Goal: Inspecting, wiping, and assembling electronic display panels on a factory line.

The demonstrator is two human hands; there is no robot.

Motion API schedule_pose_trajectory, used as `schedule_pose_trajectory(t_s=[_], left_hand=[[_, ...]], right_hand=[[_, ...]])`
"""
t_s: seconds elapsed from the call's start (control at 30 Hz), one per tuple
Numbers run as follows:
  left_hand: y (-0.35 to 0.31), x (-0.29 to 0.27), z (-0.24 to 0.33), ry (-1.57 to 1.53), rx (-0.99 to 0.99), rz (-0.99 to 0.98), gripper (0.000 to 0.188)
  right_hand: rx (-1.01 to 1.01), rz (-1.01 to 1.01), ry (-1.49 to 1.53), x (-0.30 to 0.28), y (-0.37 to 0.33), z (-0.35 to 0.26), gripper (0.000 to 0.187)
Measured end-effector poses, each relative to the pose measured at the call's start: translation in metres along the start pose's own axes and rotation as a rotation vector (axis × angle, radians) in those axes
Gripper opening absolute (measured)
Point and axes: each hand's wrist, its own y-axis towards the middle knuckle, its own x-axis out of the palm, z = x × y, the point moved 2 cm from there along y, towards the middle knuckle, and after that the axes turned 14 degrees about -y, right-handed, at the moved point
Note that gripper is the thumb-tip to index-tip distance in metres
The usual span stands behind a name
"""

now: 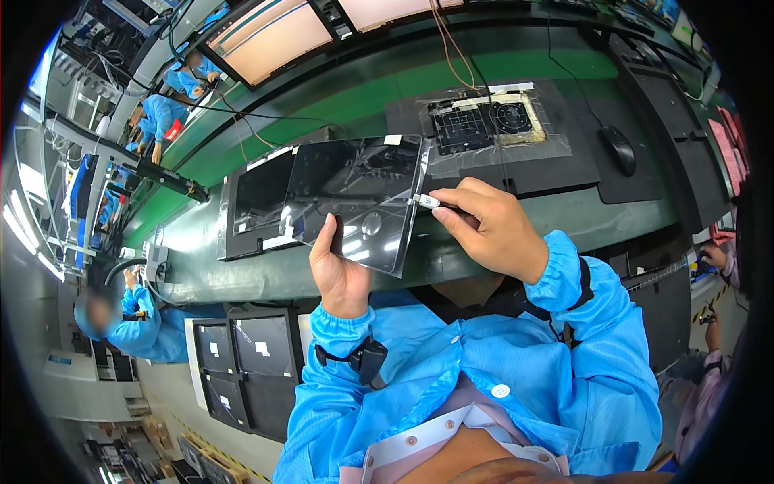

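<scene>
My left hand (pixel 340 273) grips a thin, dark, glossy tablet-like panel (pixel 347 189) by its near edge, with the thumb lying on its face. Clear film wraps the panel and sticks out past its right side; a small pale label sits near the top. Between the thumb and fingers of my right hand (pixel 496 230) is a small white cable plug (pixel 429 202). Its metal tip meets the panel's right edge; whether it is inserted I cannot tell. Behind the panel, partly hidden by it, a second dark glossy panel (pixel 260 198) lies in a black tray.
A black fixture with fan-like round patterns (pixel 488 121) is taped to the bench beyond my hands. To its right is a black mouse (pixel 617 151) on a mat. Monitors (pixel 270 40) stand at the back. Black trays (pixel 262 347) sit below left. Co-workers are at the left and right.
</scene>
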Motion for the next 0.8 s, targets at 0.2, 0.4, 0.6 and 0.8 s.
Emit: schedule_pose_trajectory(t_s=[0.2, 0.4, 0.6, 0.8], left_hand=[[0.001, -0.007, -0.003, 0.019, 0.017, -0.005, 0.022], [0.001, -0.009, -0.013, 0.128, 0.034, 0.042, 0.021], [-0.001, -0.004, -0.034, 0.166, 0.046, 0.121, 0.022], [0.014, 0.027, -0.075, 0.093, 0.115, -0.023, 0.035]], right_hand=[[-0.008, -0.094, -0.078, -0.004, -0.005, 0.003, 0.02], [-0.081, -0.124, -0.13, -0.01, -0.008, 0.008, 0.016], [-0.243, 0.121, -0.423, -0.016, -0.008, 0.018, 0.012], [0.0, 0.352, -0.343, -0.029, -0.01, 0.022, 0.023]])
